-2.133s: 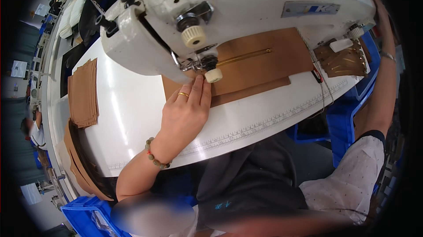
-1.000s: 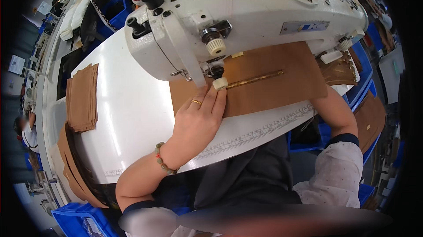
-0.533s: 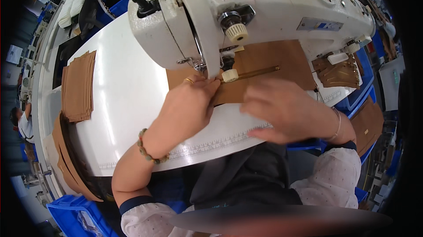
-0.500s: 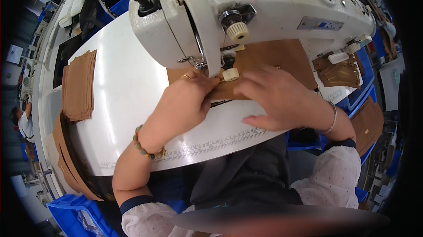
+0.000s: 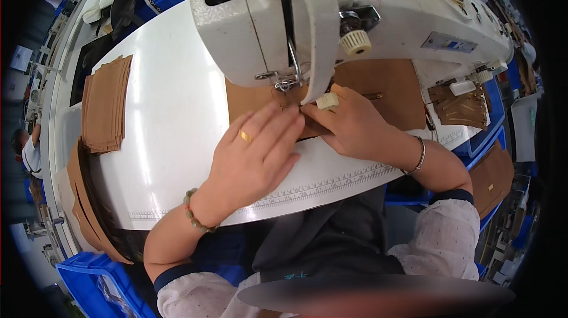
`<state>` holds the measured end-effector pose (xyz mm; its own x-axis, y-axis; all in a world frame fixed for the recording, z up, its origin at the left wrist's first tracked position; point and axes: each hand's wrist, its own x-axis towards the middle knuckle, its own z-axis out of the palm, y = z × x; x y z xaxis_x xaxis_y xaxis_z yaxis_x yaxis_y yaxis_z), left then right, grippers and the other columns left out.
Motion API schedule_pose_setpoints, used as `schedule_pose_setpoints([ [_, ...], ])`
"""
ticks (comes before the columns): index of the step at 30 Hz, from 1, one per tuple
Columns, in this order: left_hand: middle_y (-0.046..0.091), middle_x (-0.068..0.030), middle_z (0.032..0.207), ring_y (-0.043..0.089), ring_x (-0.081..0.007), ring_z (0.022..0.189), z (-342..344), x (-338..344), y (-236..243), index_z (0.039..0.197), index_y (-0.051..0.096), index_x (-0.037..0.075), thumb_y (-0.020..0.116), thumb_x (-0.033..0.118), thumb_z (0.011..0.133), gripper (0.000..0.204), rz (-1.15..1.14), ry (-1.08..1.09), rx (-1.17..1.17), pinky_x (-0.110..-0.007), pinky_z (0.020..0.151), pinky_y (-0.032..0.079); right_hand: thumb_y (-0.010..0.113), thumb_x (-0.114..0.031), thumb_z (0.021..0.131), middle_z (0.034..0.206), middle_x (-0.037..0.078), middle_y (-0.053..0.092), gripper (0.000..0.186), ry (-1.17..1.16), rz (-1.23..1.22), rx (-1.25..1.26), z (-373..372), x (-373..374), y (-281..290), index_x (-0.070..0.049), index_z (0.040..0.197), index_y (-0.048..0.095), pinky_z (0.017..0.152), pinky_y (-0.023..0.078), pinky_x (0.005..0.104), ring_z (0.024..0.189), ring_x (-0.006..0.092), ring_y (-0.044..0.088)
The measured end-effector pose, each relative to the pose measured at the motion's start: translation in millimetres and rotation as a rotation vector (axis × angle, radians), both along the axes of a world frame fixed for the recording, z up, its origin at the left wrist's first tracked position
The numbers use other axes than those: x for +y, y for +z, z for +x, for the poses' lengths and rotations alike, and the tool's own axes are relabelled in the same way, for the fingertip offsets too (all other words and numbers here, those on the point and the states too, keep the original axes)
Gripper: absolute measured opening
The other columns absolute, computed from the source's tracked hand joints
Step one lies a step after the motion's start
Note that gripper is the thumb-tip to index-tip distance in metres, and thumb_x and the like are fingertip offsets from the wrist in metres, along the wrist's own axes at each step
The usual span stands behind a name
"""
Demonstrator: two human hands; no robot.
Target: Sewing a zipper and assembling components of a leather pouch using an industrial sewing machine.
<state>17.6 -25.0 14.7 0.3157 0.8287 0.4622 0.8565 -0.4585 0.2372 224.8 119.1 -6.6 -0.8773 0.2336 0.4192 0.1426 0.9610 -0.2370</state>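
Observation:
A flat brown panel [image 5: 378,75], leather-like, lies under the head of a white sewing machine [image 5: 378,4]. My left hand [image 5: 254,152] rests on the panel's near part, fingers stretched out and close together, their tips just in front of the presser foot [image 5: 288,84]. To the right of the needle area, my right hand [image 5: 358,126] has its fingers bent and closed at the panel's near edge. Its fingertips are partly hidden by a cream knob [image 5: 327,101] and by the left hand. A dark strip shows along the panel's edge between the hands.
A stack of brown pieces [image 5: 106,105] lies on the left of the white table [image 5: 171,93]. More brown pieces [image 5: 458,105] lie right. A printed ruler scale [image 5: 331,182] follows the front edge. Blue bins [image 5: 100,282] stand below. A person [image 5: 32,152] sits far left.
My left hand has flattened and slid nearer to me. The right hand has moved left and in to the needle area, its fingers closing. The view has shifted slightly.

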Motion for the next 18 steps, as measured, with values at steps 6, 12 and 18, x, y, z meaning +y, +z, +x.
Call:
schedule_pose_setpoints([
  [6,0.068,-0.0116,0.128,0.066,-0.0314,0.116,-15,-52,-17,0.128,0.067,0.005,0.077,0.022,0.086,0.047,-0.002,0.013,0.158,-0.043,0.093,0.056,0.074,-0.012,0.077,0.094,0.012,0.059,0.031,0.040,-0.036,0.018,-5,4,-6,-0.003,0.107,0.069,0.082,0.050,0.0420,0.092,0.0309,0.058],
  [12,0.066,-0.0113,0.131,0.062,-0.0323,0.117,-41,-3,-27,0.129,0.066,0.003,0.071,0.020,0.089,0.044,-0.236,0.293,0.106,-0.054,0.111,0.041,0.062,-0.021,0.100,0.097,0.018,0.065,0.025,-0.053,-0.377,-0.208,-9,15,5,-0.001,0.112,0.071,0.087,0.048,0.0457,0.095,0.0361,0.059],
  [18,0.070,-0.0025,0.127,0.059,-0.0284,0.119,-63,59,-28,0.127,0.070,0.017,0.071,0.023,0.092,0.036,-0.147,0.163,0.005,-0.054,0.114,0.032,0.061,-0.022,0.101,0.104,0.019,0.069,0.027,-0.042,-0.352,-0.108,-9,14,1,-0.001,0.114,0.073,0.089,0.050,0.0469,0.098,0.0391,0.063],
])
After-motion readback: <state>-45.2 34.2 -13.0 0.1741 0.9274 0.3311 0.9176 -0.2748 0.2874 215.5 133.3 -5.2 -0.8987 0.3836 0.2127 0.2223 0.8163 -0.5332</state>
